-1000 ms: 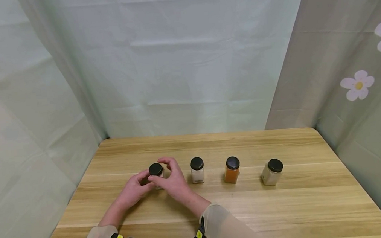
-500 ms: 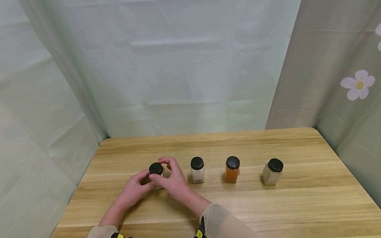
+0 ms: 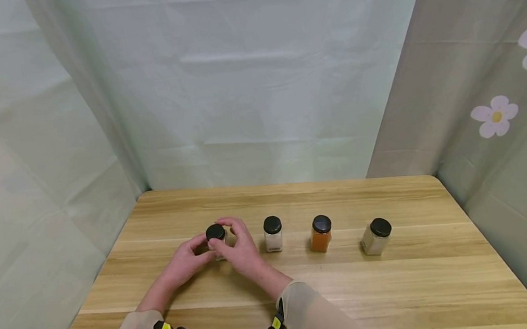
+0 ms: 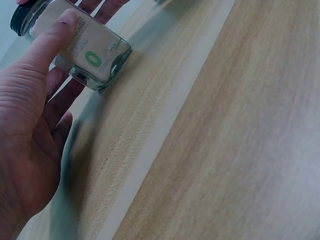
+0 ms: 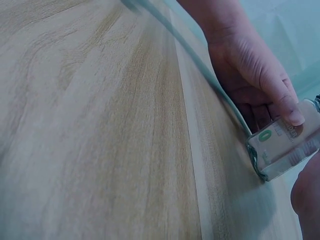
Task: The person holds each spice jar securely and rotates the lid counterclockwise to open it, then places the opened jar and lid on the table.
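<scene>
A glass spice jar with a black lid [image 3: 215,232] stands on the left side of the table. My left hand [image 3: 185,265] grips its body, thumb pressed over the label and fingers behind, as the left wrist view shows on the jar's glass side [image 4: 87,55]. With thumb and forefinger curled about the lid, my right hand [image 3: 243,252] holds the top from the right. In the right wrist view, the jar [image 5: 282,150] is upright with its base at the tabletop, and only a little of my right hand [image 5: 307,200] shows at the edge.
To the right, three more black-lidded jars stand in a row on the wooden table [image 3: 397,299]: a white-filled jar [image 3: 273,241], an orange-filled jar [image 3: 320,240] and a pale beige-filled jar [image 3: 374,242]. Pale curtains [image 3: 261,81] hang behind and at both sides.
The right thumb tip has shifted slightly right along the front of the lid, and the forefinger slightly left behind it. The left hand and the jars stay in place.
</scene>
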A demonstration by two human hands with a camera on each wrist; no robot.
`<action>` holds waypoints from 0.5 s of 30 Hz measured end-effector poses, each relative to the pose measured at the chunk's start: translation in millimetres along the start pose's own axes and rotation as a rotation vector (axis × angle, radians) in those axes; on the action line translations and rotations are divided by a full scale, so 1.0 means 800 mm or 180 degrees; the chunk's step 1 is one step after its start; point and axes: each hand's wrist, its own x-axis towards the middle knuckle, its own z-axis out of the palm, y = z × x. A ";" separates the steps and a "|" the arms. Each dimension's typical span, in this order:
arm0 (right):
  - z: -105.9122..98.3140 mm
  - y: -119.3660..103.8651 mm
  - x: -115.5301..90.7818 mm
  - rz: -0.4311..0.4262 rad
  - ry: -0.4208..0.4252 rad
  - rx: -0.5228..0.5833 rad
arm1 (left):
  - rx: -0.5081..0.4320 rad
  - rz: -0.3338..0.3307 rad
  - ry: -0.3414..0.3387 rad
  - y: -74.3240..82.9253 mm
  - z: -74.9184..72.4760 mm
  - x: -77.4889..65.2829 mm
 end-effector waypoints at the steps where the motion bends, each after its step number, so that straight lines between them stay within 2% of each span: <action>1: 0.000 0.000 0.000 0.0002 -0.0005 -0.0019 | -0.0018 -0.0011 -0.0001 0.000 0.000 0.000; 11: -0.001 -0.001 -0.001 -0.0032 -0.0002 -0.0174 | 0.0038 -0.0045 -0.0002 0.003 0.000 0.000; 15: -0.002 -0.002 -0.002 0.0032 -0.0001 -0.0188 | 0.0013 -0.0048 -0.0012 0.002 0.000 0.000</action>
